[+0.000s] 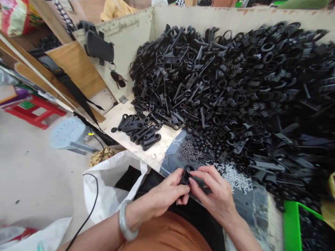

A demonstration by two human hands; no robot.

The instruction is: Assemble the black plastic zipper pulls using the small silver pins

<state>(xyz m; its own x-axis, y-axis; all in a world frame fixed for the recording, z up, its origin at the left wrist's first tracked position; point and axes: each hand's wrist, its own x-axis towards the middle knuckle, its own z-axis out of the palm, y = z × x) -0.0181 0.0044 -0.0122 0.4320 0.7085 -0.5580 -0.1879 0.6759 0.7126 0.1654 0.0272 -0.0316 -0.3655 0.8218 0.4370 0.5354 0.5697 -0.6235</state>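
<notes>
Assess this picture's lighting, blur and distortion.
Head view: bright patch on the pale tabletop; black heap dark enough that pieces merge at right; black part in the left hand short on crisp detail; blue stool soft, apparently stretched.

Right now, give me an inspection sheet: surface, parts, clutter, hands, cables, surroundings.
Surface: pale board, partly under a dark sheet.
Job's things: black ring-ended part in hand; loose silver screws and heaped black plastic parts nearby.
Clutter: keys hanging below a black holder.
Hands: left hand holds the part; right hand has fingertips at it, grip unclear.
Cables: black cable by the white sack.
Surroundings: light-blue stool; green bin at right.
</notes>
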